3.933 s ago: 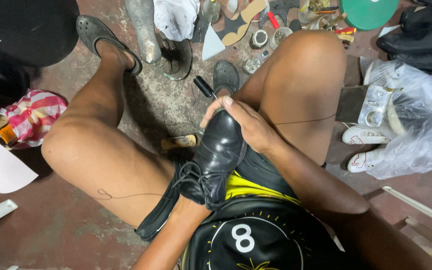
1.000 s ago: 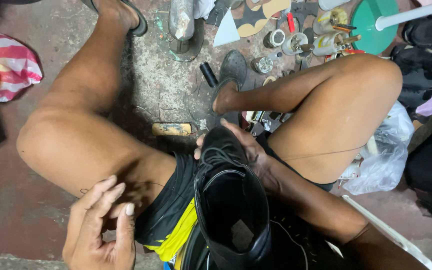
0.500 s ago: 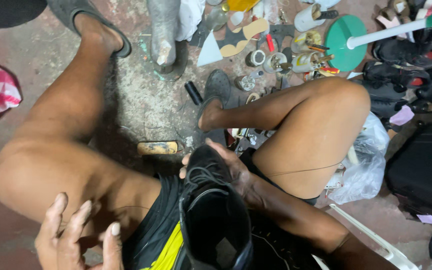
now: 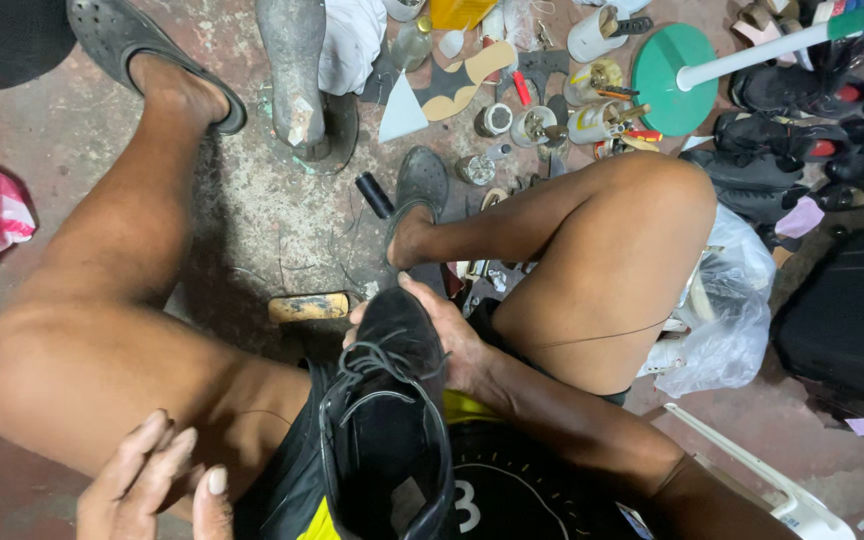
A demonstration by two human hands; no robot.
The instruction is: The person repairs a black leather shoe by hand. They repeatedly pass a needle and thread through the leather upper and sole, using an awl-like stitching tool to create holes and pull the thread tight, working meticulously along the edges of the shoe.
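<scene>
Nearest, the left hand (image 4: 157,485) rests open on the left thigh, fingers loosely together, holding nothing. Just beyond, the right hand (image 4: 442,335) grips the toe of a black lace-up boot (image 4: 387,430) in the lap. Farther off, tools and tins (image 4: 542,110) litter the floor (image 4: 252,220).

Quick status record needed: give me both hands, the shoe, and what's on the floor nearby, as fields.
right hand: grips the toe of the boot, fingers wrapped over it
left hand: free, holds nothing, rests by the left thigh
boot: black, laced, opening toward the camera, lying in the lap
floor near the boot: wooden handle, black spool
farther off: metal shoe last, green disc, plastic bag
</scene>
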